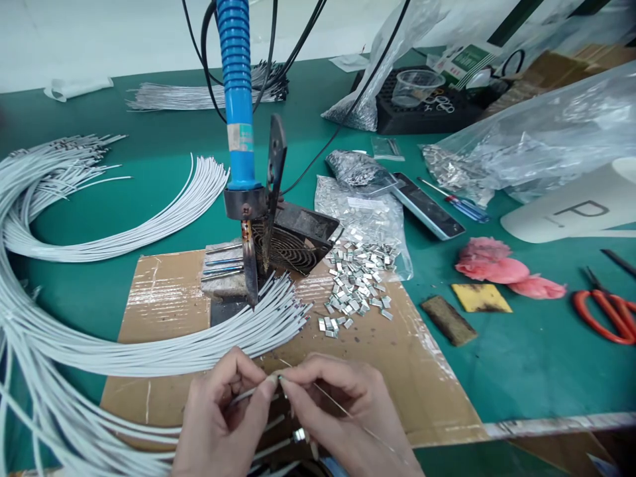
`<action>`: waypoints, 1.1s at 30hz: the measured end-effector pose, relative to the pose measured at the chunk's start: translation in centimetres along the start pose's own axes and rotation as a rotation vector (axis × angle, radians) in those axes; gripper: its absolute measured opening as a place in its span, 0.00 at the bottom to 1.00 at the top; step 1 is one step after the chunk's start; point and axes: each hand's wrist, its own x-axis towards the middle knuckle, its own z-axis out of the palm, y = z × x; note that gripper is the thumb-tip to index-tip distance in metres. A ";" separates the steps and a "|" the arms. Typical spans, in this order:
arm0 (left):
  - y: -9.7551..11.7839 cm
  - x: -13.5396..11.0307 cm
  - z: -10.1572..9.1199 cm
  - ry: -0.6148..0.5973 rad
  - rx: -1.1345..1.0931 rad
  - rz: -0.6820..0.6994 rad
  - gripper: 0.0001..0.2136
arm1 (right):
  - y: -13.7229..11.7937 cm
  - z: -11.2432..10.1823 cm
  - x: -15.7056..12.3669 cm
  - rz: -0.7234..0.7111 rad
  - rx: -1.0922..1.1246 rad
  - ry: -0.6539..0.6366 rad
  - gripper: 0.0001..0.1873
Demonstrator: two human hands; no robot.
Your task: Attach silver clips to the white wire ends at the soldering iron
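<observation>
Left hand (223,421): thumb and forefinger pinched on a white wire (247,395), low over the cardboard sheet (427,371).
Right hand (348,417): fingertips closed on that wire's tip.
Wire bundle (209,344): just beyond.
Metal clips (358,285): loose heap.
Soldering iron (237,99): blue handle, label unreadable.
White cover (571,212): marked "P".

The blue soldering iron (237,99) runs past the top edge. Below it, the left hand (218,424) and right hand (342,417) are cut off at the wrists. The tiny piece (276,378) their fingertips pinch is too small to make out. Far right of it, red scissors (603,315) leave the frame.
</observation>
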 end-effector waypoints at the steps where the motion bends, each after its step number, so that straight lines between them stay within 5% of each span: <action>1: -0.3 -0.1 0.1 0.019 0.024 0.028 0.14 | 0.1 0.1 0.0 0.007 0.018 0.010 0.07; 7: -1.6 -0.4 1.3 0.071 -0.086 0.008 0.18 | 2.5 2.5 -0.3 0.048 0.206 0.139 0.16; 11: -1.1 -0.3 1.3 0.037 -0.241 -0.074 0.19 | 4.0 4.0 -0.3 -0.476 -0.004 0.352 0.06; 13: -0.4 0.0 0.8 0.006 -0.260 -0.099 0.19 | 4.0 3.9 -0.1 -0.743 -0.154 0.386 0.12; 15: 0.3 0.3 0.3 0.000 -0.260 -0.120 0.19 | 3.6 3.2 0.1 -0.818 -0.229 0.336 0.15; 17: 0.9 0.6 0.0 0.043 -0.241 -0.116 0.17 | 2.7 2.2 0.2 -0.696 -0.228 0.208 0.13; 20: 1.2 0.7 -0.1 0.143 -0.166 -0.062 0.11 | 1.3 0.9 0.4 -0.267 -0.105 0.006 0.06; 23: 0.9 0.5 0.1 0.191 -0.052 0.037 0.06 | 0.1 0.3 0.6 0.033 -0.003 -0.076 0.12; 33: -0.7 0.2 0.0 0.207 0.118 0.141 0.06 | -0.2 0.5 1.0 0.104 0.069 0.013 0.11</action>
